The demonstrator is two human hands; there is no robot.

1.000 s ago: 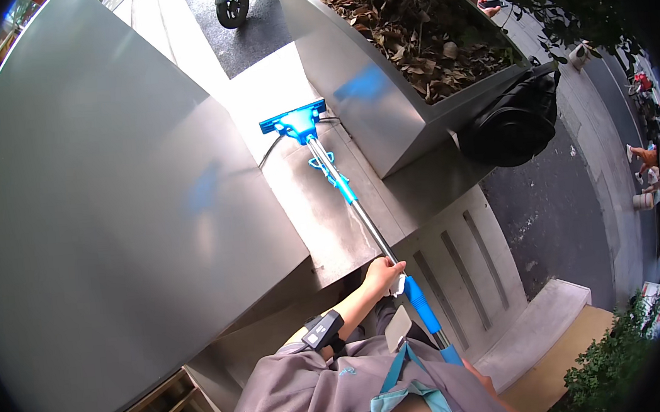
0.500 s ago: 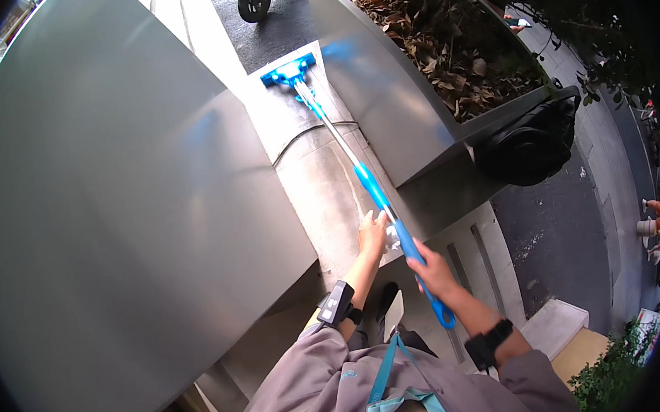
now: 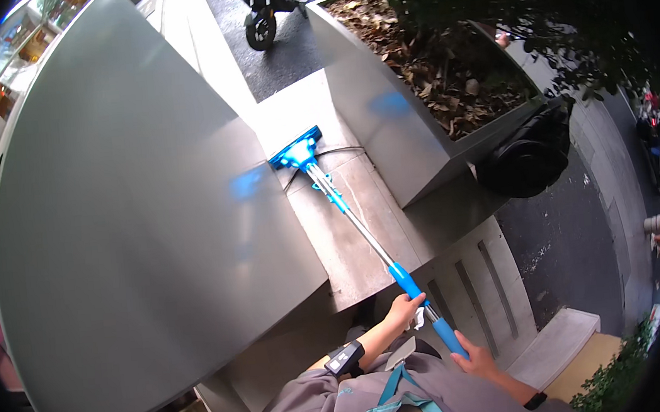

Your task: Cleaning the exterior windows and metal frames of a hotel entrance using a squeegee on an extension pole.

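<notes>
A long-handled squeegee (image 3: 372,243) runs from lower right to upper middle, with a metal pole and blue grips. Its wide blue head (image 3: 295,151) is over the pale stone ledge (image 3: 354,260), near the edge of the big grey metal panel (image 3: 152,212). My right hand (image 3: 474,356) is closed round the blue grip at the handle's lower end. Higher up, my left hand (image 3: 405,310) has its fingers curled at the blue collar of the pole. A small crumpled white piece (image 3: 419,320), perhaps tissue, shows under the left hand.
A metal planter (image 3: 426,148) with dry leaves stands to the right, a black bag-like object (image 3: 526,161) against its near corner. A dark cable (image 3: 341,150) crosses the ledge. Beyond it stands a two-wheeler (image 3: 262,27). A slotted pale slab (image 3: 467,276) lies at the right.
The squeegee has come back toward me, its head moving down the ledge, and both hands have drawn nearer my body. My left fingers, looser before, now curl at the pole. The view has shifted slightly.
</notes>
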